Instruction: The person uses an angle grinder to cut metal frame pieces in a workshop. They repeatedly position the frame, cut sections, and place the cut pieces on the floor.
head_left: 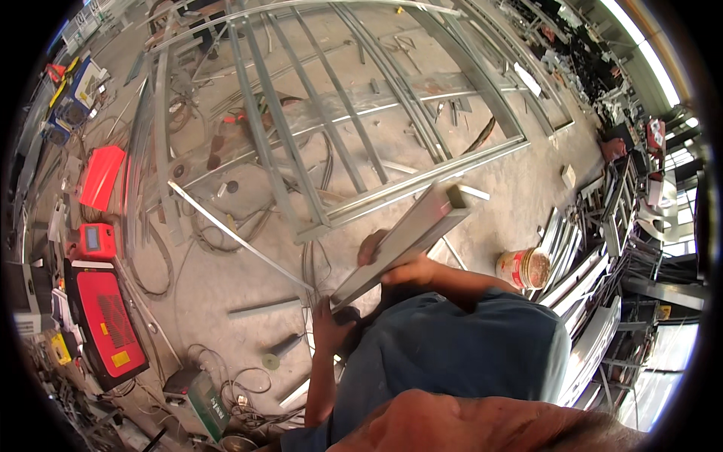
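A grey square metal tube (410, 245) slants across in front of my body, its open end up and away to the right. My right hand (408, 270) is closed around its middle from below, with fingertips showing on the far side. At the lower, near end my left hand (331, 328) grips the tube, its fingers partly hidden. Beyond the tube a large welded metal frame (331, 215) with several parallel bars lies on the floor. Left of my left hand rest a short flat bar (263, 308) and a dark tool with a round greenish disc (280, 352), seemingly an angle grinder.
A long thin bar (237, 237) and loose cables (158, 279) cross the concrete at left. Also there are a red machine (109, 324), a small red box (96, 241) and a green box (202, 403). At right stand a bucket (533, 269) and piled metal profiles (576, 282).
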Motion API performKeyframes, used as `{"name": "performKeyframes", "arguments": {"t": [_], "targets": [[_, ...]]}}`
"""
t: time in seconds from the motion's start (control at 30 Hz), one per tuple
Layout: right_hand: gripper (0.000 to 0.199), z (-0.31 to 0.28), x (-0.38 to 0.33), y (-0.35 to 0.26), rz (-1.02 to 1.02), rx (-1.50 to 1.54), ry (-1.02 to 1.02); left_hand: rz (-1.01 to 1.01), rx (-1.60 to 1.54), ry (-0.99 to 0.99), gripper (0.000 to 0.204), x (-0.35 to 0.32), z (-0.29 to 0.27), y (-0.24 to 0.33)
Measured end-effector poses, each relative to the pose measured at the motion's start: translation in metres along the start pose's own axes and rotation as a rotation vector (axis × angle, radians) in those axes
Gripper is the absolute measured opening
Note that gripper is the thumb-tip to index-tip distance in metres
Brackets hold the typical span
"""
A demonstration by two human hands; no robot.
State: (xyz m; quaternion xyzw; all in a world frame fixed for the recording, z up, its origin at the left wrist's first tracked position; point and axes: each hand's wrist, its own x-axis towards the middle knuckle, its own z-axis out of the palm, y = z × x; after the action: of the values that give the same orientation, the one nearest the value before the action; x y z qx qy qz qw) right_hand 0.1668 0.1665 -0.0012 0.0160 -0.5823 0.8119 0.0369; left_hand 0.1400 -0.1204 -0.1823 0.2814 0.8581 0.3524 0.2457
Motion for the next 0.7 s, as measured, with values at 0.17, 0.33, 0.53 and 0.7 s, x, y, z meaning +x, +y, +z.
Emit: {"name": "performKeyframes", "arguments": {"t": [0.17,0.33,0.53,0.7], "targets": [[0.057,-0.080,-0.045,-0.061,-0.179,0.563,0.312,-0.003,0.041,-0.023,0.082,0.023,0.024,0.063],[0.056,-0.232,-0.074,-0.120,-0.128,0.662,0.585,-0.003,0.051,-0.083,0.062,0.039,0.055,0.148],[0.034,-0.375,-0.073,-0.104,-0.071,0.602,0.855,-0.153,0.139,-0.251,0.064,0.108,0.046,0.292],[0.043,-0.417,-0.030,-0.048,0.068,0.585,0.745,-0.226,0.218,-0.307,0.076,0.146,0.051,0.310]]}}
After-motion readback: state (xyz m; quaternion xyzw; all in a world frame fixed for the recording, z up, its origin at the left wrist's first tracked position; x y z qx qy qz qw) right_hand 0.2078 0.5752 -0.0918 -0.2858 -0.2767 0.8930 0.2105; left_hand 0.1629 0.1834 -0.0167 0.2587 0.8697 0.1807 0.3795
